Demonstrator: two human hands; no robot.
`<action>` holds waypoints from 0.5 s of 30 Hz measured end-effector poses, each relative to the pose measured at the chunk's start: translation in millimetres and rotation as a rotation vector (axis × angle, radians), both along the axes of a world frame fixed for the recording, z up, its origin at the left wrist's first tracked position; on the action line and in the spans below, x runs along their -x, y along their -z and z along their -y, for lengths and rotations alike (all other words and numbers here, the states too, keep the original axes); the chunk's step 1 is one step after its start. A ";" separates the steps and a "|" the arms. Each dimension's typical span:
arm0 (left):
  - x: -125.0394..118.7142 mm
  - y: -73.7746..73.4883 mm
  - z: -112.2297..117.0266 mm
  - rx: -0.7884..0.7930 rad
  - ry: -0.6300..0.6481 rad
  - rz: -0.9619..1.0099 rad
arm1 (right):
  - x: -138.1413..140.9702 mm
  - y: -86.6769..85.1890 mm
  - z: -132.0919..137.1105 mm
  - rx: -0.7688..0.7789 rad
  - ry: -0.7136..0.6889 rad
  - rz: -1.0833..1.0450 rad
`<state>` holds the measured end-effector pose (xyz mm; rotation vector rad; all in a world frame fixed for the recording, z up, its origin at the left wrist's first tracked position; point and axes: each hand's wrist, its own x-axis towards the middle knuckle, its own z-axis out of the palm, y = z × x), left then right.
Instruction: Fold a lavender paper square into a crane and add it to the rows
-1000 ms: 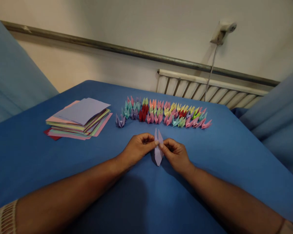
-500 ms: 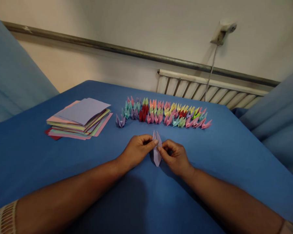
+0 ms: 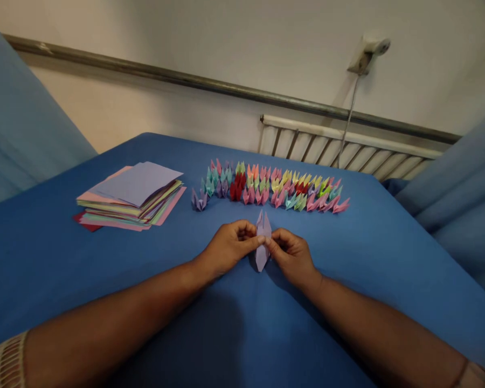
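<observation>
My left hand [image 3: 228, 249] and my right hand [image 3: 291, 257] meet over the middle of the blue table [image 3: 56, 258]. Both pinch a narrow, partly folded lilac paper piece [image 3: 262, 241] between thumb and fingers, one on each side. The piece stands upright with two pointed tips at its top and a point at its bottom, just above the cloth. Behind it lie rows of several small folded paper cranes [image 3: 272, 188] in many colours. One lilac crane [image 3: 199, 200] stands alone at the left end.
A stack of coloured square paper sheets [image 3: 131, 195] lies at the left of the table, lilac sheet on top. Blue fabric rises on both sides. A rail, a slatted white bed end [image 3: 339, 148] and a wall fitting with a cord [image 3: 366, 51] are behind.
The lilac piece dipped slightly and then rose again between my fingers. Both hands stayed in about the same place, fingers working on its upper part.
</observation>
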<state>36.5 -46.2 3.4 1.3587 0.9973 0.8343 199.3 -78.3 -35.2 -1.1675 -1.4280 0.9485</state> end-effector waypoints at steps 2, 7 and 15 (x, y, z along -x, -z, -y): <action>1.5 0.6 -1.5 -0.016 -0.020 -0.055 | 0.8 -0.7 -0.4 0.028 0.009 -0.038; 3.4 0.3 -4.0 -0.009 -0.021 -0.073 | 1.6 -4.5 -1.8 0.084 -0.006 -0.123; 3.1 4.8 -5.7 0.033 0.012 0.004 | -0.2 -5.0 -6.8 0.112 -0.014 -0.136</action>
